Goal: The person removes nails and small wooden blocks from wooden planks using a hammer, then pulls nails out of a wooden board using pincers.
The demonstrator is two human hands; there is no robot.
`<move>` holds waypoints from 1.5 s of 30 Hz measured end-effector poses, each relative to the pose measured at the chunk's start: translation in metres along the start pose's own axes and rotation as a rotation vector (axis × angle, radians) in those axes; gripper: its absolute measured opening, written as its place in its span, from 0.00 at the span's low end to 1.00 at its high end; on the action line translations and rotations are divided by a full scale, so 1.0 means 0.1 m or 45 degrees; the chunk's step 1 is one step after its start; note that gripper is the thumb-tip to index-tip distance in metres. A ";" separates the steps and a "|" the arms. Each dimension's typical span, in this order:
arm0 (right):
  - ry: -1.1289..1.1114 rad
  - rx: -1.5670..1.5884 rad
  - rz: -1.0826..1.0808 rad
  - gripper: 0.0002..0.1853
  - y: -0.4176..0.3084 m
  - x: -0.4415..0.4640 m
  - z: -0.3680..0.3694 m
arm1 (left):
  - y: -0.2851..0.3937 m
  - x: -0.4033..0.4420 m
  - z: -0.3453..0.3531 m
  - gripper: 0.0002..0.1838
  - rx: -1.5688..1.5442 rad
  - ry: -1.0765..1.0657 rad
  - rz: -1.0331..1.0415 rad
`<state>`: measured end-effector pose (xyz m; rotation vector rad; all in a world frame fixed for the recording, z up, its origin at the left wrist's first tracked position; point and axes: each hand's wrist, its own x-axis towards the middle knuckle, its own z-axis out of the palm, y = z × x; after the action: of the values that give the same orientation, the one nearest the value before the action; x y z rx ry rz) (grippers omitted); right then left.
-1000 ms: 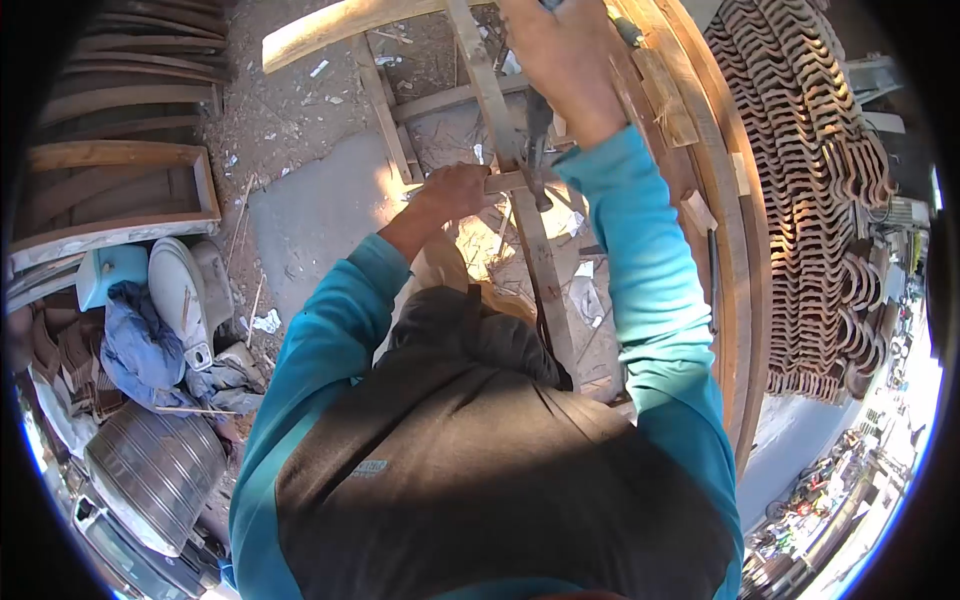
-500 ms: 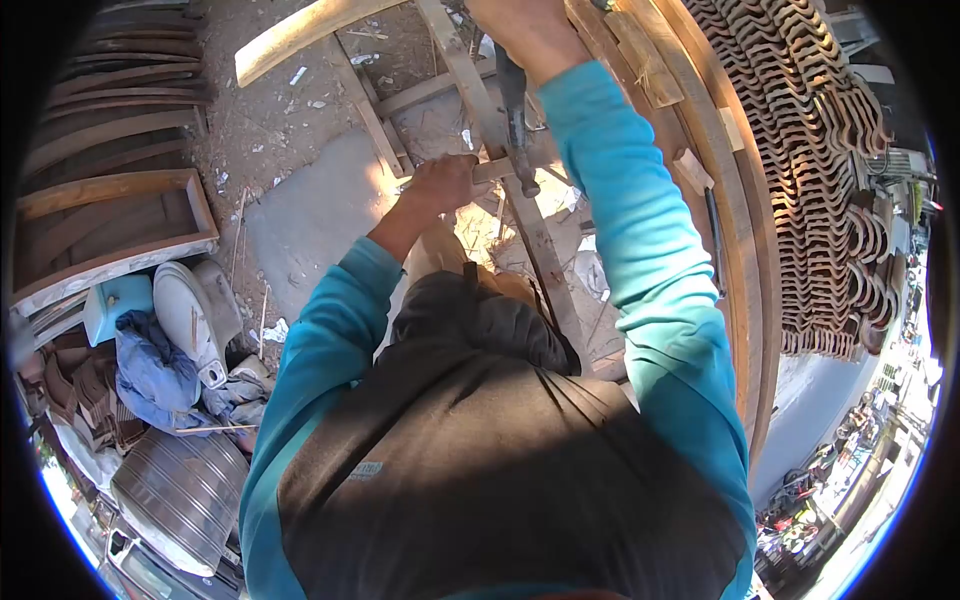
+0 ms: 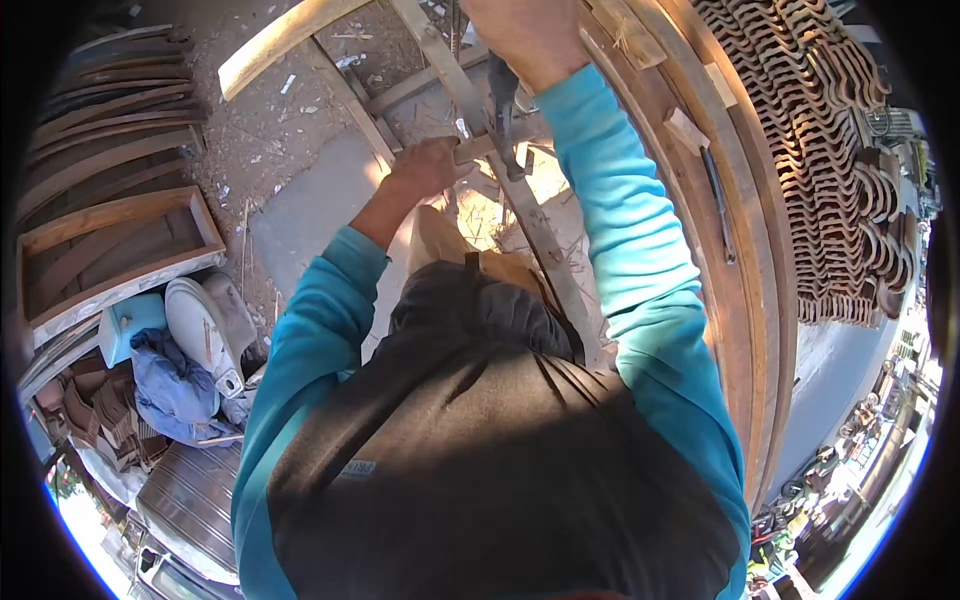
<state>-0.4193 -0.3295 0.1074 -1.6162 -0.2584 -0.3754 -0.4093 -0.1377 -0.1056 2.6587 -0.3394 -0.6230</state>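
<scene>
The left hand clasps a wood block pointing right, toward the hammer; the right hand's grip I can't tell.

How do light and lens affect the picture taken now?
Head view: strong sun brightens the right sleeve and a ground patch; head view: shadow darkens the lower shirt front; head view: glare whitens both lower side edges, corners black; head view: top edge cuts off the right hand.
</scene>
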 end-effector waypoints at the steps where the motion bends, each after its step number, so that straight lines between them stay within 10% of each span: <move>1: 0.053 0.078 -0.077 0.16 -0.01 -0.23 -0.08 | 0.04 -0.07 0.05 0.32 0.049 -0.017 0.006; 8: -0.133 0.034 -0.393 0.18 -0.17 -0.40 0.03 | 0.09 -0.11 -0.05 0.32 -0.003 -0.033 -0.035; 18: -0.122 0.196 0.245 0.21 0.00 0.52 0.22 | 0.13 -0.42 0.21 0.35 -0.039 0.049 -0.053; 21: -0.104 -0.524 -0.972 0.17 0.15 0.16 0.01 | 0.17 -0.45 0.22 0.33 -0.065 0.057 -0.074; 23: -0.059 0.263 -0.138 0.16 -0.03 -0.02 0.00 | 0.15 -0.47 0.29 0.32 -0.043 0.091 -0.109; 26: -0.282 0.208 0.021 0.25 -0.11 0.20 0.12 | 0.06 -0.34 0.29 0.34 0.005 0.108 -0.039; 28: -0.124 -0.125 -0.361 0.22 0.01 0.46 0.39 | 0.16 -0.42 0.27 0.35 0.085 0.033 -0.110; 45: -0.052 -0.128 -0.295 0.15 -0.12 -0.16 -0.33 | 0.29 -0.53 0.29 0.35 0.061 -0.071 0.001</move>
<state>-0.4415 -0.3603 0.1141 -1.6986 -0.4668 -0.5398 -0.4731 -0.1561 -0.0972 2.6906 -0.3762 -0.6980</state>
